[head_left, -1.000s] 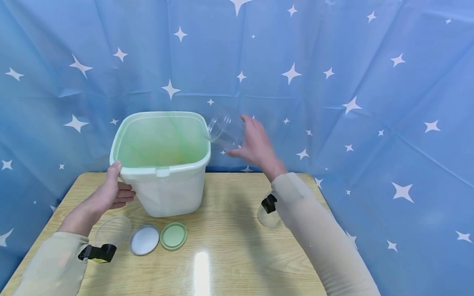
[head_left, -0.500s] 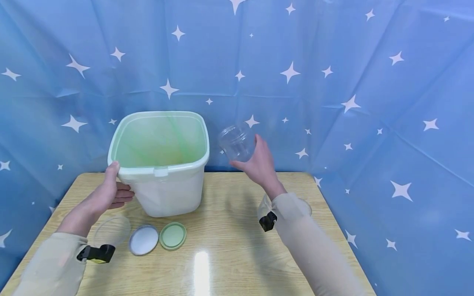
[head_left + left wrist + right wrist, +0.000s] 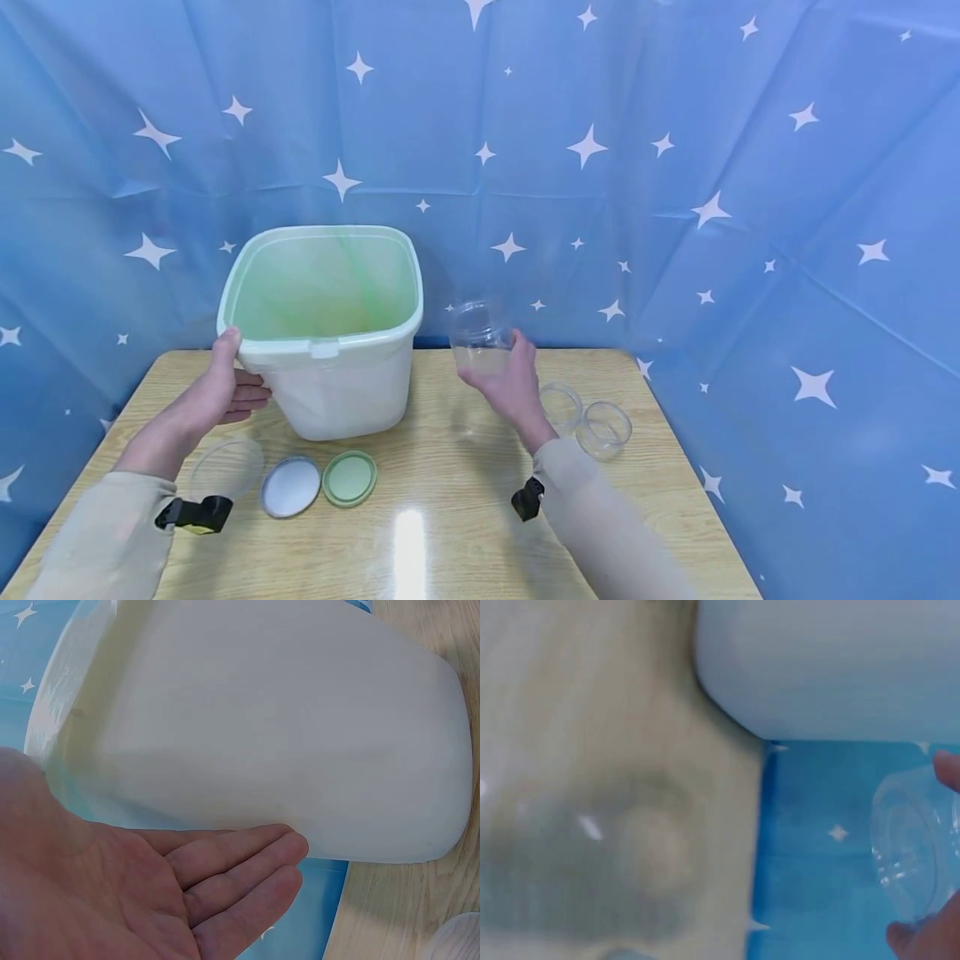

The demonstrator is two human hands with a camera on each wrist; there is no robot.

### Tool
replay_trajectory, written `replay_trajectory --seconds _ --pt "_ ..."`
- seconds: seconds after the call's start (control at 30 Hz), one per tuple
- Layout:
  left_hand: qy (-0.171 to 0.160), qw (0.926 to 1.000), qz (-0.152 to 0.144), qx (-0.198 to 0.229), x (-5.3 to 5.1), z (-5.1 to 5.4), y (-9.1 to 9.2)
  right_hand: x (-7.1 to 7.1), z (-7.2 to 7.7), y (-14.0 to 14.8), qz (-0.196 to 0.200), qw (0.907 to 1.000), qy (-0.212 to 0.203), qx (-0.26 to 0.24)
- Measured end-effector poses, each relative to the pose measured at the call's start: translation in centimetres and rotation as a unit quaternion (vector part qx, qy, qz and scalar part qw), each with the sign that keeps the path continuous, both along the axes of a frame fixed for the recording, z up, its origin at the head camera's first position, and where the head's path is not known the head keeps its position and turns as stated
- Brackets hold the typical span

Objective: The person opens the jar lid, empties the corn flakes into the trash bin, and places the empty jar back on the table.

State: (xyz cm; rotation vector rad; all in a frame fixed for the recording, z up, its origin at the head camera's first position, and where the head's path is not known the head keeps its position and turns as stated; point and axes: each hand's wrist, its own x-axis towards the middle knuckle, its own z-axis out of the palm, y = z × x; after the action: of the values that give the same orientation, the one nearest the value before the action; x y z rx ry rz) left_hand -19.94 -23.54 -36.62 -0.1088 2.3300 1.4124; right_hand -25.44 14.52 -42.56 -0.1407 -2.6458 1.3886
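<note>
My right hand (image 3: 513,383) grips a clear round jar (image 3: 480,329) in the air, low over the back of the table, right of a large white tub. In the right wrist view, only fingertips show around the clear jar (image 3: 907,840). The tub (image 3: 348,387) has a pale green inside; its bottom is hidden from the head view. My left hand (image 3: 213,392) touches the tub's left front corner, thumb against the rim. In the left wrist view, the left hand's fingers (image 3: 240,877) lie straight along the tub's outer wall.
A clear disc (image 3: 227,469), a white lid (image 3: 291,486) and a green lid (image 3: 349,477) lie in front of the tub. Two clear round jars (image 3: 604,429) stand side by side at the right. A starry blue curtain (image 3: 525,125) hangs behind the wooden table (image 3: 465,533).
My right hand has carried the jar away from the tub's right rim, down toward the table, and tipped it more upright. My left hand and the tub have stayed put.
</note>
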Motion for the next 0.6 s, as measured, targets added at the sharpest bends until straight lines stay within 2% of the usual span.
replay_trajectory --seconds 0.13,0.23,0.6 --pt "0.006 1.0000 -0.002 0.000 -0.1 0.0 -0.1 0.7 -2.4 -0.3 0.023 0.9997 0.009 -0.006" --pt "0.010 0.9999 -0.001 -0.001 -0.1 -0.1 0.0 1.1 -3.9 -0.6 0.023 0.9997 0.008 -0.006" --pt "0.003 0.9999 0.014 0.004 0.1 -0.2 0.1 2.8 -8.7 -0.4 0.021 0.9970 -0.071 -0.025"
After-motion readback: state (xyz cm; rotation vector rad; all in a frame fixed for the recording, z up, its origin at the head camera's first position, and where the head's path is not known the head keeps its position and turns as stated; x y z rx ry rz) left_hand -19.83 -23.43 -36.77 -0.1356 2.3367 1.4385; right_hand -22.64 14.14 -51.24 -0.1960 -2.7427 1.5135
